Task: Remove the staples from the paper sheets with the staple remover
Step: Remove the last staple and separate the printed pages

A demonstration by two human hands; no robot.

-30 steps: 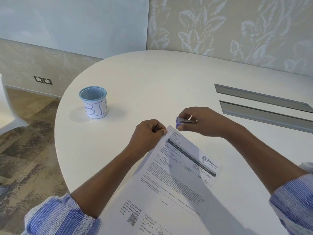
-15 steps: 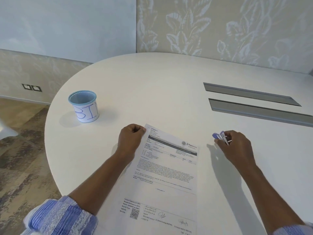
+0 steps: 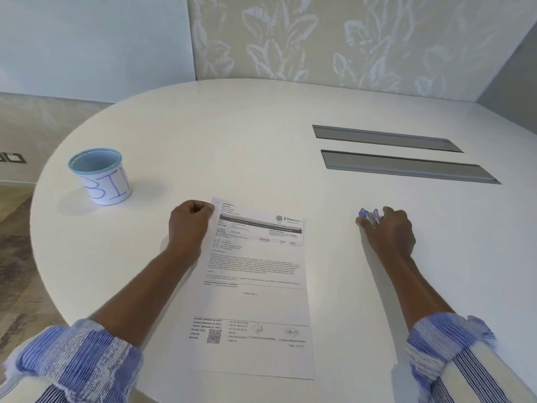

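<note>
Staple remover [image 3: 369, 216] now lowered onto white table [image 3: 261, 141].

One cup [image 3: 100, 175], one paper sheet [image 3: 255, 286], one staple remover [image 3: 369, 216].

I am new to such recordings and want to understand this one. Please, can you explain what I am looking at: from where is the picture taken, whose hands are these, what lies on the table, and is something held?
There is no machine here. A person wears a camera on the head, so the picture looks forward and down at that person's own two bare hands. On the white table lie printed paper sheets. The left hand, closed like a fist, rests on their top left corner. The right hand is off to the right of the sheets, low at the table, with its fingers on a small blue and silver tool, the staple remover. To the far left stands a blue cup with "BIN" written on it. Two grey slots are set into the tabletop further back.
</note>
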